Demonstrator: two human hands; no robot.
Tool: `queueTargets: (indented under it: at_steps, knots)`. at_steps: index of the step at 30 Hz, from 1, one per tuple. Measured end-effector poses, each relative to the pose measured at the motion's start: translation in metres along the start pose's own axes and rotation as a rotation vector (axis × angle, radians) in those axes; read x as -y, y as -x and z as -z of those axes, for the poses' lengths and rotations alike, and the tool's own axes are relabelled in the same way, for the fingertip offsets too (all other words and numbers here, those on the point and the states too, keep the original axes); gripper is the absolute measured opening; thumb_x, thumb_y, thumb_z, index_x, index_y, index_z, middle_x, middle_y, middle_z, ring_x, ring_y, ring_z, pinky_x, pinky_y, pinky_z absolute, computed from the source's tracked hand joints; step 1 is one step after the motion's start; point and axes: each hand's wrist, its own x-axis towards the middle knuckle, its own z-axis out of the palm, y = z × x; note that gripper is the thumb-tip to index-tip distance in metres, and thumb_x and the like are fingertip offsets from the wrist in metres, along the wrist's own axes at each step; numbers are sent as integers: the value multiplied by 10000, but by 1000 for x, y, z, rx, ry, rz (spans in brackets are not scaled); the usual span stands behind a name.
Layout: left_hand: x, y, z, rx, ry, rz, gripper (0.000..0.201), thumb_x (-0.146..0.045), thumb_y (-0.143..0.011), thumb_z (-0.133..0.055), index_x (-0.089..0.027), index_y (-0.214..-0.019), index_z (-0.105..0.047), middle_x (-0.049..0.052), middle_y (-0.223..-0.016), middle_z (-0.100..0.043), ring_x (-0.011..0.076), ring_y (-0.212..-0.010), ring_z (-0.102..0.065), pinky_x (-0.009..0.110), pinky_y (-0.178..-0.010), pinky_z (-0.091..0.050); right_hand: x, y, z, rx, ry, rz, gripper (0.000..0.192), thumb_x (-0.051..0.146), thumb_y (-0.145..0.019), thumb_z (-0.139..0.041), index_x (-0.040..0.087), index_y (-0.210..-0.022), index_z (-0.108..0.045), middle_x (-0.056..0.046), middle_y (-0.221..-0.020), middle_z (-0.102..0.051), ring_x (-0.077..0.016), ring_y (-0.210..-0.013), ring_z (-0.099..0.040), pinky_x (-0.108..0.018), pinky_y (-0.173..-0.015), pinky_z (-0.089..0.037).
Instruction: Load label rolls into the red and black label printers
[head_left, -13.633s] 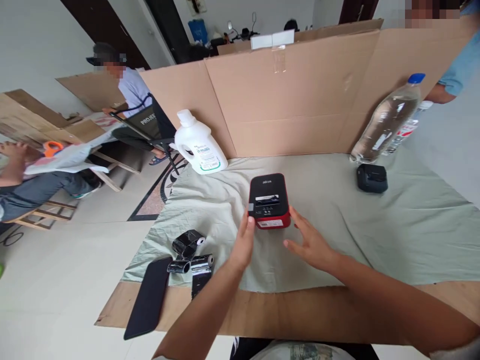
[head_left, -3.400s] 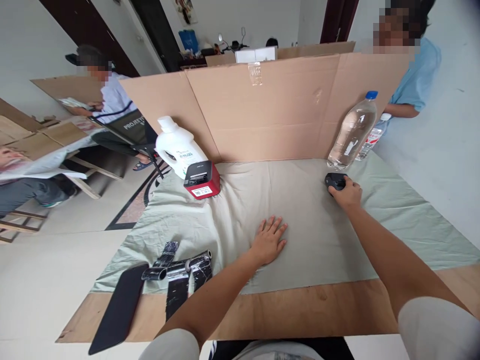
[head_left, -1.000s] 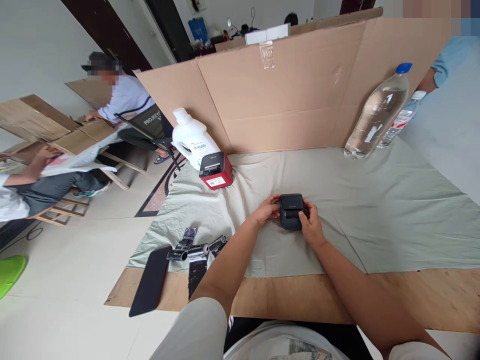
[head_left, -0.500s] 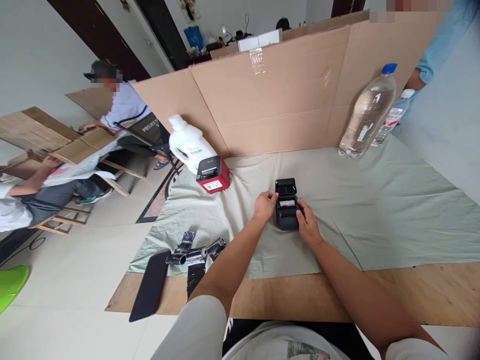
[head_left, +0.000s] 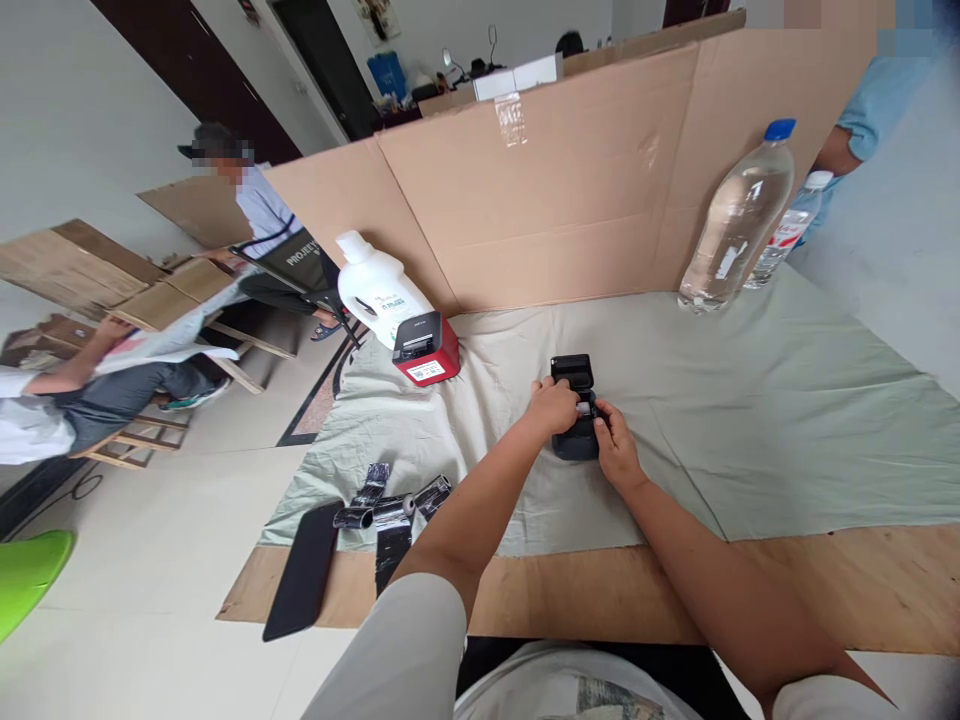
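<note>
A small black label printer (head_left: 576, 445) lies on the cloth in the head view, its lid (head_left: 571, 370) swung up at the far side. My right hand (head_left: 618, 445) grips the printer's right side, thumb on the near part and fingers along the edge. Over the compartment, my left hand (head_left: 553, 405) has its fingers bent down onto a white paper roll (head_left: 584, 408) inside. Most of the roll and the left fingertips are hidden.
A red-and-black printer (head_left: 427, 350) and a white jug (head_left: 379, 290) stand left. Black film rolls (head_left: 394, 510) and a dark flat slab (head_left: 304, 570) lie near-left. A cardboard wall (head_left: 540, 210) closes the back; a large bottle (head_left: 739, 225) stands right. People sit beyond, left.
My left hand has moved from the printer's left edge over its compartment, fingers onto the white roll. My right hand keeps its grip on the printer's side.
</note>
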Motion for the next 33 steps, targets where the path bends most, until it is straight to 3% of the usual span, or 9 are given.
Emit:
queueTargets:
  at_steps: [3, 7, 15, 19, 22, 24, 26, 30, 33]
  knots:
    - [-1, -5, -1, 23, 10, 58, 173, -309, -761, -727, -184, -881, -732, 148, -1078, -650, 340, -1099, -486, 460, -969, -315, 0, 0, 0, -6, -8, -1, 477, 498, -953, -373, 186, -1268, -548, -143, -1284, -617, -249, -1192, -575, -496, -1053, -447]
    - [-1, 3, -1, -53, 127, 81, 150, -250, -765, -722, -190, -902, -710, 131, -1076, -637, 354, -1129, -470, 469, -970, -295, -1, 0, 1, -10, -5, 16, 465, 495, -957, -371, 194, -1263, -548, -135, -1266, -623, -244, -1179, -580, -489, -1048, -453]
    - [-6, 12, 2, -54, 35, -67, 126, -153, -817, -630, -172, -935, -671, 133, -983, -692, 342, -1133, -479, 480, -979, -285, -2, 1, -1, 5, 53, 50, 514, 536, -946, -380, 169, -1280, -512, -158, -1260, -598, -268, -1179, -559, -514, -1026, -457]
    - [-3, 7, 15, -40, 206, -71, 156, -129, -758, -676, -179, -905, -661, 92, -911, -692, 309, -1084, -539, 483, -1007, -318, 1, 2, -1, 7, 112, 103, 605, 609, -911, -422, 155, -1305, -490, -178, -1274, -584, -300, -1206, -538, -552, -1042, -428]
    - [17, 16, 35, -10, 648, -35, 223, -193, -769, -670, -156, -988, -647, 68, -956, -679, 228, -948, -606, 389, -904, -446, 2, 2, 2, 23, 116, 102, 640, 642, -907, -407, 150, -1308, -490, -185, -1272, -587, -304, -1202, -544, -550, -1039, -429]
    - [38, 34, 53, 83, 948, -16, 327, -282, -777, -672, -135, -1066, -630, 68, -960, -672, 179, -822, -622, 317, -762, -496, 2, 1, 3, 29, 106, 90, 646, 651, -911, -391, 148, -1301, -499, -186, -1271, -589, -302, -1201, -548, -545, -1043, -428]
    - [62, 60, 69, 221, 1078, 6, 439, -363, -725, -724, -128, -1084, -634, 69, -940, -670, 151, -727, -609, 266, -646, -485, 2, 1, 4, 32, 95, 76, 639, 648, -916, -383, 152, -1300, -502, -182, -1283, -586, -299, -1210, -545, -545, -1050, -424]
    - [110, 123, 91, 425, 868, 44, 453, -376, -633, -779, -127, -997, -674, 42, -864, -648, 161, -762, -591, 254, -673, -462, 3, 1, 3, 31, 91, 57, 609, 636, -916, -401, 175, -1302, -500, -165, -1299, -582, -292, -1225, -538, -549, -1058, -417]
    - [142, 161, 96, 346, 663, 149, 416, -403, -656, -719, -145, -975, -655, 19, -841, -606, 178, -805, -569, 278, -746, -450, 3, 2, 2, 26, 95, 49, 616, 642, -910, -405, 171, -1296, -502, -168, -1292, -584, -297, -1224, -538, -556, -1057, -415]
